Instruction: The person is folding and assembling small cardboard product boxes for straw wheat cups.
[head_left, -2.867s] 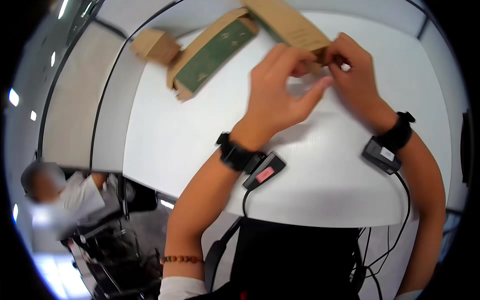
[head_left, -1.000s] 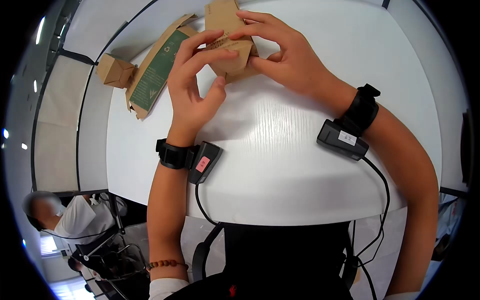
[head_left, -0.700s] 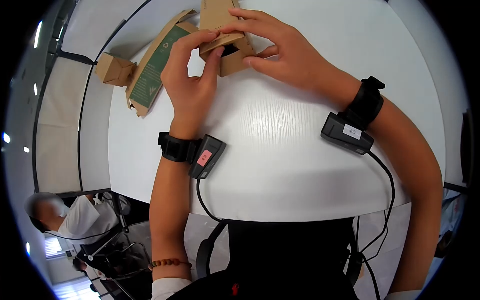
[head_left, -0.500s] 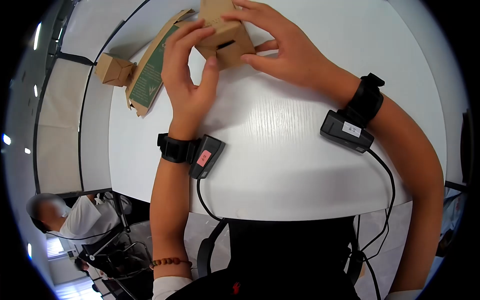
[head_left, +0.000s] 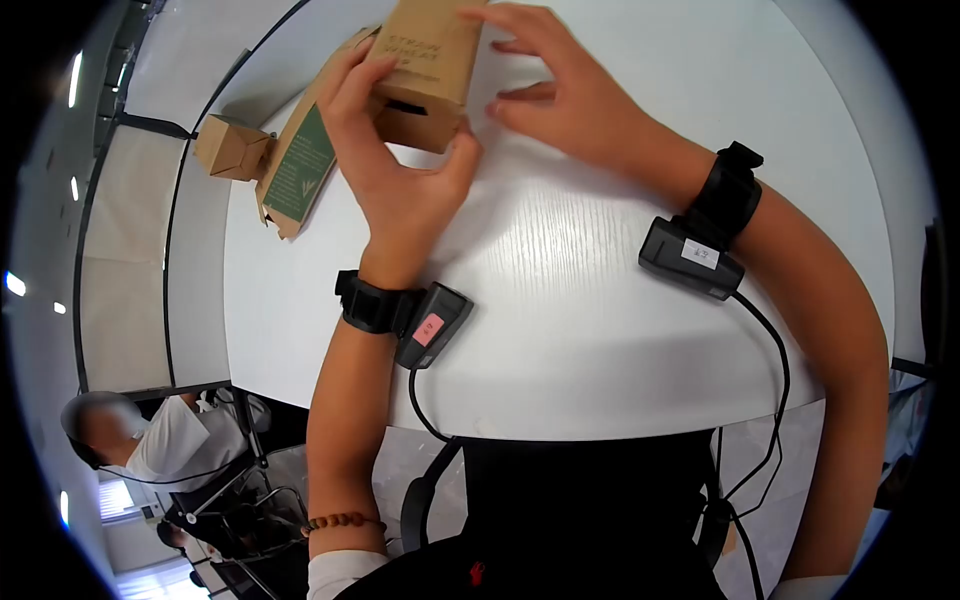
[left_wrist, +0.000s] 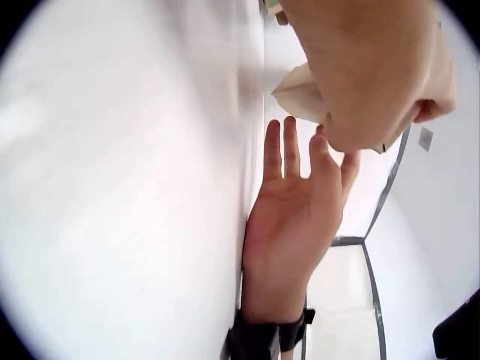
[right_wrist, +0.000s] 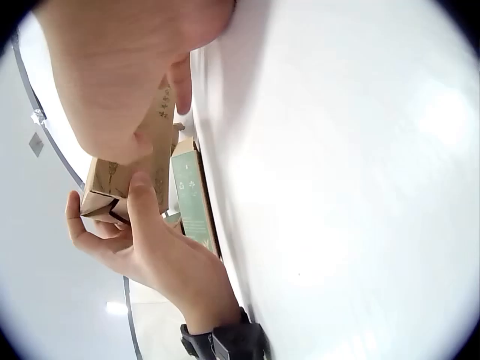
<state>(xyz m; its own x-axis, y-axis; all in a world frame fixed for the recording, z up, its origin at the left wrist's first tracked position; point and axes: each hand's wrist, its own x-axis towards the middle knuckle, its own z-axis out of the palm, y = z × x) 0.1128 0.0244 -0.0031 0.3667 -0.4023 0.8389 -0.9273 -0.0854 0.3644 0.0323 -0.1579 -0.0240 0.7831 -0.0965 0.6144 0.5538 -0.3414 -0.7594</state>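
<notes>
A brown cardboard box [head_left: 425, 60] with printed lettering on its top face is tilted towards me, a narrow dark slot showing in its near end. My left hand [head_left: 400, 195] grips this end, its thumb at the lower right corner and its fingers along the left side. To the right of the box is my right hand [head_left: 580, 105], fingers loosely bent and mostly apart from it; the index fingertip lies right at the top face. In the left wrist view, the right hand [left_wrist: 289, 221] shows an open palm beside the box. The right wrist view shows the left thumb [right_wrist: 142, 199] pressed against the box.
Behind my left hand lies a long brown box with a green panel [head_left: 300, 165]. A small brown carton [head_left: 232, 148] stands at its left end. All are on the white table [head_left: 600, 330], bordered by grey partitions. Another person [head_left: 150, 440] sits at far left.
The opening in the box's near end has narrowed to a slot. The box has moved left and tilted, my left thumb has shifted to its right corner, and my right fingers have come away.
</notes>
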